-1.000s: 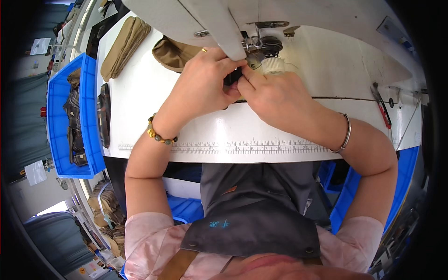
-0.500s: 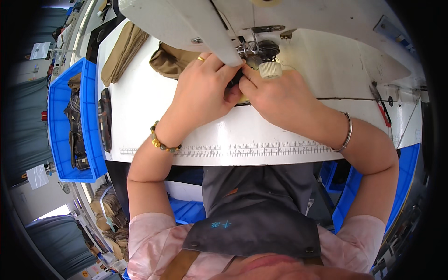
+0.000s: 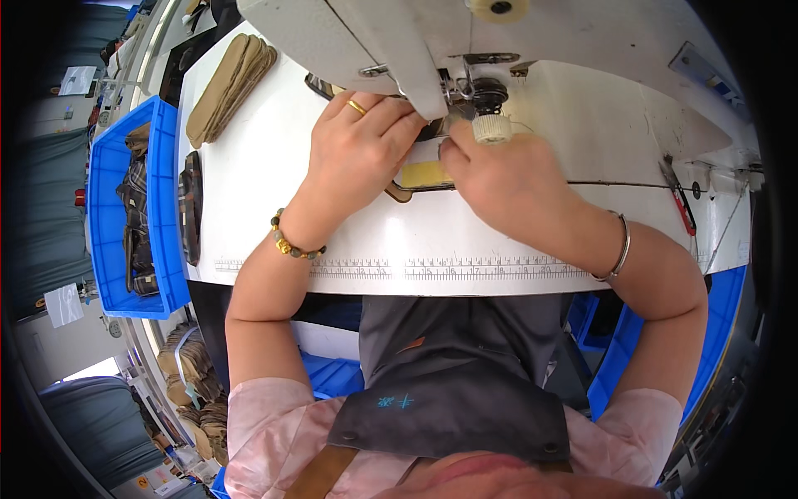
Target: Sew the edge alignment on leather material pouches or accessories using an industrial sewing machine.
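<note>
My left hand [image 3: 362, 154], with a gold ring and a beaded bracelet at the wrist, is at the sewing machine [image 3: 349, 41]. Its fingers are pressed together on a dark piece of fabric [image 3: 431, 131] beside the presser area. Past its knuckles shows a dark-edged bit of cloth [image 3: 320, 86], and below its fingers a tan, dark-rimmed edge [image 3: 399, 193]. Right of the fabric, my right hand [image 3: 507, 175] hovers by the white ridged knob [image 3: 492, 128]. Its fingertips are blurred, and whether they hold anything does not show. A yellow plate [image 3: 426, 174] lies between the hands.
Stacked tan fabric pieces [image 3: 229, 91] lie at the table's far left, near a folded plaid piece [image 3: 190, 208]. A blue crate [image 3: 170, 208] of plaid cloth stands beyond that edge. Red-handled snips [image 3: 683, 204] rest at right. A printed ruler [image 3: 482, 268] runs along the front edge.
My hands have moved apart, the right one away from the left's fingertips, uncovering the yellow plate. The brown cloth beyond my left hand has shifted mostly out of sight.
</note>
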The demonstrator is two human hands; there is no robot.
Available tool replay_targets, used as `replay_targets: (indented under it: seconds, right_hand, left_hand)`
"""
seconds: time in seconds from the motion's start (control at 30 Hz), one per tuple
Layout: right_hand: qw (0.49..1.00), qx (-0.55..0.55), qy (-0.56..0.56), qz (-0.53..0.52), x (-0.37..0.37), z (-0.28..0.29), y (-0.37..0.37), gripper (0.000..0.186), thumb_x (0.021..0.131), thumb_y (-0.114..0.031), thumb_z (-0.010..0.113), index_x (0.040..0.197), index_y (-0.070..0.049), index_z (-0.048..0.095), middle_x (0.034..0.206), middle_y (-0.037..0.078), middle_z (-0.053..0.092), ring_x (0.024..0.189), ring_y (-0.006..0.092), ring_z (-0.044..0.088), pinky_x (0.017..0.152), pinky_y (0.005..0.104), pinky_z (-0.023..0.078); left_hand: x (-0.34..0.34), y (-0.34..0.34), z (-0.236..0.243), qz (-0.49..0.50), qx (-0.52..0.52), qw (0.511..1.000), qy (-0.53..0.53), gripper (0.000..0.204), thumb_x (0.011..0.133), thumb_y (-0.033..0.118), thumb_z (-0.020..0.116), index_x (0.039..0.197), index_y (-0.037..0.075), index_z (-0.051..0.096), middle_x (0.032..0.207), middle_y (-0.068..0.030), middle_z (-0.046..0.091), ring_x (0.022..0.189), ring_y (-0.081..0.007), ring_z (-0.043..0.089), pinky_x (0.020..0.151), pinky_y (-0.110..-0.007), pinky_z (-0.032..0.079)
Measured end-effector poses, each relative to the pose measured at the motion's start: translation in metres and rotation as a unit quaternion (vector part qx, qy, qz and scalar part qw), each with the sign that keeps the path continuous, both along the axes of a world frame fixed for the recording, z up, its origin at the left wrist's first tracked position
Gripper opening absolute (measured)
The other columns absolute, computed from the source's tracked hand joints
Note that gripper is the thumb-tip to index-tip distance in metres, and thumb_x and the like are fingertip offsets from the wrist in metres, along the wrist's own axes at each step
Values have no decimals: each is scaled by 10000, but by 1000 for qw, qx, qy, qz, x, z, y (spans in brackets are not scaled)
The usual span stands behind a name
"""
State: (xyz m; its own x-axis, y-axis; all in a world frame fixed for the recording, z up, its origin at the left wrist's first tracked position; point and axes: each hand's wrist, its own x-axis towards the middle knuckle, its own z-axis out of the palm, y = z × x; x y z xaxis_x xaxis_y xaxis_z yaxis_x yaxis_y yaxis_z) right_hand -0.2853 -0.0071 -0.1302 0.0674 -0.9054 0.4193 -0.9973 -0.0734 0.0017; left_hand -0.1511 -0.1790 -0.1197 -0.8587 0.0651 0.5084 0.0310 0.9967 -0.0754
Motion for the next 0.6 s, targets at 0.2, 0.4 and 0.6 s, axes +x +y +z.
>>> replay_targets:
  seconds: [0.2, 0.4, 0.6]
  right_hand:
    - [996, -15, -77, -42, -21, -16, -13, 127, 726, -141, 711, 737, -25, 660, 621, 75, 598, 566, 236, 663, 503, 347, 514]
    - [998, -11, -53, 10, -25, -19, -16, 56, 731, -120, 700, 706, -70, 706, 601, 74, 624, 555, 241, 663, 497, 359, 509]
    - [999, 34, -27, 7, -13, 4, -3, 57, 741, -124, 690, 745, -84, 730, 596, 71, 630, 539, 231, 659, 479, 354, 499]
  left_hand:
    - [-4, -2, 1, -26, -28, 999, 18, 356, 591, 8, 747, 936, 97, 737, 943, 18, 701, 818, -180, 663, 626, -314, 523]
    - [-3, 5, 1, -3, -29, 1000, -6, 284, 651, 20, 710, 919, 106, 749, 943, 30, 698, 857, -180, 657, 708, -331, 499]
    - [0, 6, 0, -1, -17, 1000, -17, 284, 655, 33, 711, 921, 119, 759, 943, 45, 695, 869, -180, 651, 738, -340, 483]
